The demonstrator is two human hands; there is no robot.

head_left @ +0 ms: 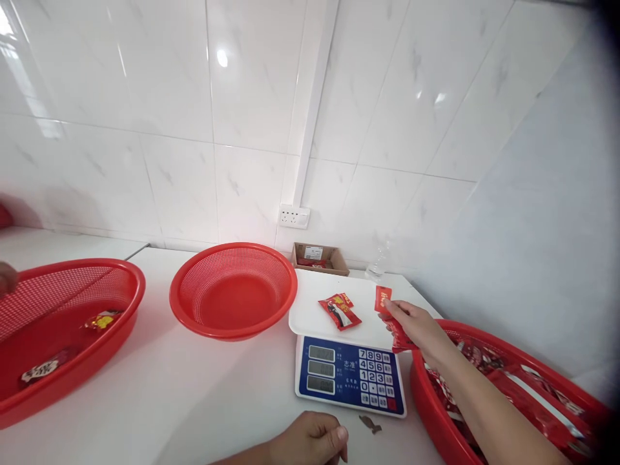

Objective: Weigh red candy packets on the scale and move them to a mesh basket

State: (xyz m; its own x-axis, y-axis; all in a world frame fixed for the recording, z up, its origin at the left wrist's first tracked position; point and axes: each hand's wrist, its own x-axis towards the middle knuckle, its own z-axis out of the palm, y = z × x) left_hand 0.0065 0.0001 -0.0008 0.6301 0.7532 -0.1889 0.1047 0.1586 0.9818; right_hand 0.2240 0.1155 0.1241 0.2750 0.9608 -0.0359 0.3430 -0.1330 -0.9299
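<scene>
My right hand (pixel 411 320) is closed on red snack packets above the right side of the white weighing tray (pixel 303 310). A small orange-red packet (pixel 383 298) sticks up from its fingertips, and a darker red packet (pixel 401 337) hangs below. On the tray lies one red snack packet (pixel 340 311) with a picture and yellow print. The digital scale (pixel 349 374) has a blue keypad panel facing me. My left hand (pixel 317 438) rests in front of the scale, fingers curled in and thumb across them, with nothing visible in it.
A red perforated basket (pixel 232 329) stands left of the scale. Another red basket (pixel 138 290) at far left holds a few packets; a person's hand (pixel 7 278) is above it. Packets fill the right basket (pixel 421 387). Behind are a cardboard box (pixel 339 263) and a clear bottle (pixel 378 261).
</scene>
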